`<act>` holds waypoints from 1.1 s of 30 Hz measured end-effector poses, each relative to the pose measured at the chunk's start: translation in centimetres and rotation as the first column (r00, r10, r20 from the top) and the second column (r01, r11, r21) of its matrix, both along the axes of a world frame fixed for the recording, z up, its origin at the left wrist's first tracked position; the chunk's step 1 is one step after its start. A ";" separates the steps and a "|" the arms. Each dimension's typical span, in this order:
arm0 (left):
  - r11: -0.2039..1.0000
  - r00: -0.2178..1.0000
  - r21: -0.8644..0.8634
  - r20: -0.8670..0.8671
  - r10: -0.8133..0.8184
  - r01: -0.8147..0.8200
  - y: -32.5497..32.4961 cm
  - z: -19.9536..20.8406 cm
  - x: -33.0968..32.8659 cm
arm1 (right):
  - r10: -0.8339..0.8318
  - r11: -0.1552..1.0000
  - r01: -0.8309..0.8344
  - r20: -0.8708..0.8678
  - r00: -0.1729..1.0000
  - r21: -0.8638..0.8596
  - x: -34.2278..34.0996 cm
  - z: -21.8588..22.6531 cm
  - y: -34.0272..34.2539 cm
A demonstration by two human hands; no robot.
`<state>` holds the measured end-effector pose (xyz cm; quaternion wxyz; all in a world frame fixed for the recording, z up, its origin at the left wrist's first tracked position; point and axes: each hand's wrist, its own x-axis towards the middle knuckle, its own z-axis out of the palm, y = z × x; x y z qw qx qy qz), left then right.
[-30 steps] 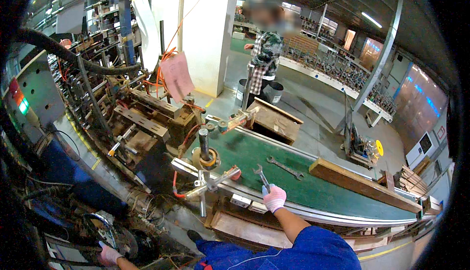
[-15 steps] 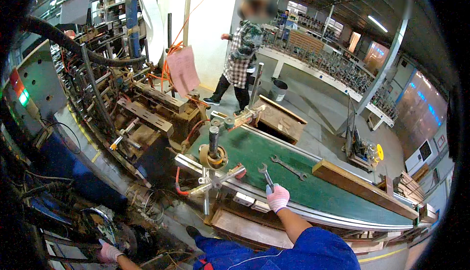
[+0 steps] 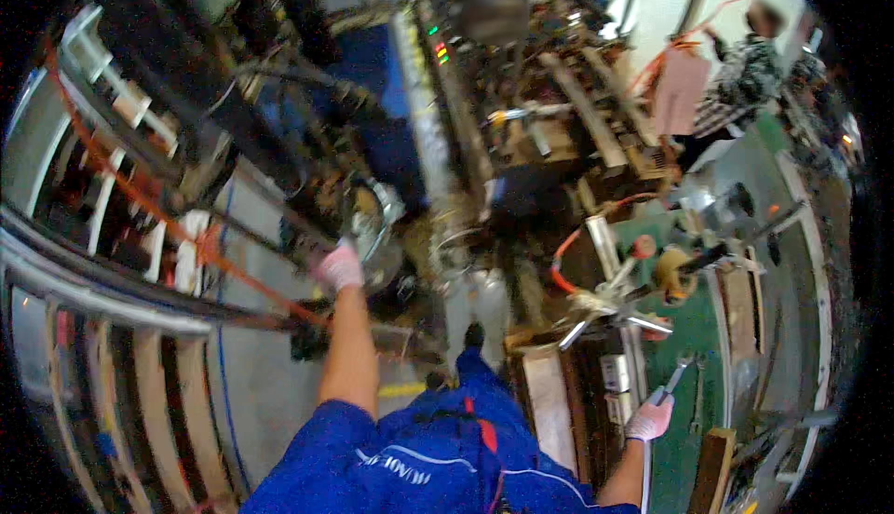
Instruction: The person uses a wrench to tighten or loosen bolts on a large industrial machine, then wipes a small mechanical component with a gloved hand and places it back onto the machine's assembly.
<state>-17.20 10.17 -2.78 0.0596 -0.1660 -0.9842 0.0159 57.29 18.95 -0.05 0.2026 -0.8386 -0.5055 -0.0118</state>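
A metal wrench (image 3: 672, 384) is in the right hand (image 3: 650, 418), whose gloved fingers are wrapped around its near end; the tool points forward and a little to the right of that hand, its forked head over a green belt (image 3: 675, 463). Whether the head touches the belt cannot be told. Just right of the held tool, a second wrench (image 3: 699, 398) (rather blurred) lies along the belt. Near the right hand, on its right and closer to the body, is a wooden beam (image 3: 712, 467). Left of the same hand sit small white boxes (image 3: 615, 391) along the belt's edge, and beyond them a long wooden tray (image 3: 549, 402). Ahead of the right hand are crossed metal rods (image 3: 610, 304), with a brown ring (image 3: 672, 275) to their right.

Well apart, the left hand (image 3: 337, 267), gloved too, reaches forward among dark machinery; blur hides whether its fingers grip anything. Just right of it is a round, metal-rimmed part (image 3: 377, 221); to its left runs an orange hose (image 3: 140, 202). Far ahead of the right hand, a pink sheet (image 3: 683, 90) hangs beside another person (image 3: 745, 76) in a checked top.
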 end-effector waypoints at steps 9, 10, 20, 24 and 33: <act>0.846 0.890 0.288 0.222 0.398 -0.450 -1.9 3.3 0.0 | -0.008 0.991 0.011 0.021 1.000 -0.131 -2.1 2.5 0.2; 0.853 0.911 0.324 0.204 0.359 -0.408 -2.3 2.8 -0.5 | 0.005 0.994 0.001 0.053 0.999 -0.113 -1.4 1.7 0.5; 0.932 0.935 0.155 0.192 0.298 -0.329 -2.1 1.1 -2.4 | 0.049 0.998 -0.043 0.183 0.982 -0.037 1.1 -1.3 1.2; 0.988 0.979 -0.090 0.150 0.134 -0.122 -3.1 0.1 -2.6 | 0.096 0.995 -0.094 0.154 0.983 -0.023 1.9 -2.0 1.4; 0.872 0.896 0.247 0.258 0.361 -0.422 -1.6 -2.5 -3.9 | 0.003 0.996 0.012 0.169 0.986 -0.092 0.6 0.0 0.8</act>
